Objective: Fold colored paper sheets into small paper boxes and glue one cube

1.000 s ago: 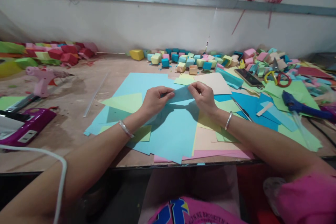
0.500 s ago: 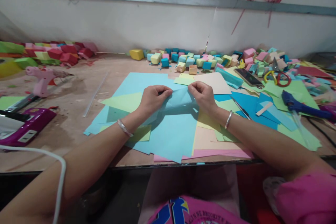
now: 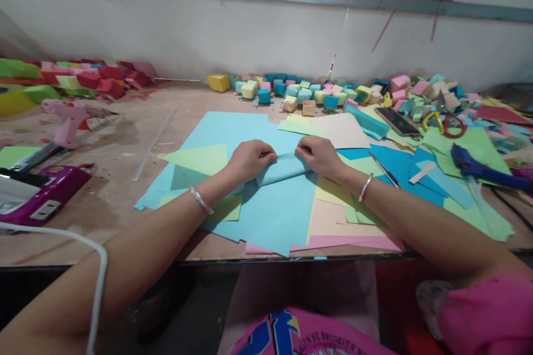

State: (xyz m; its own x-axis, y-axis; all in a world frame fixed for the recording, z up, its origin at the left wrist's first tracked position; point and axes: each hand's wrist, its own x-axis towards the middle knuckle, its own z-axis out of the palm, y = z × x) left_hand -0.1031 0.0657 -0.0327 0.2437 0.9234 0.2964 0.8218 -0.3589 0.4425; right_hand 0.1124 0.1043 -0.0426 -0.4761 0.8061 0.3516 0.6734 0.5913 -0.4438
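Between my two hands is a small piece of light blue paper (image 3: 283, 168), bent over into a narrow strip. My left hand (image 3: 252, 160) pinches its left end between thumb and fingers. At the other end, my right hand (image 3: 318, 155) grips it the same way. Beneath lies a large light blue sheet (image 3: 277, 213), with a pale green paper piece (image 3: 200, 159) on it, left of my left hand. Pale yellow and peach papers (image 3: 328, 216) spread below my right wrist.
A pink glue gun (image 3: 69, 122) and a purple power strip (image 3: 50, 194) stand at left. Small paper boxes (image 3: 308, 108) line the back. A phone (image 3: 397, 121), scissors (image 3: 444, 122), a pen (image 3: 383, 169) and a blue glue gun (image 3: 478, 169) lie at right.
The small blue paper has gone from raised and spread between my hands to lower and bent into a narrow strip. Both hands have come down slightly and still hold its ends.
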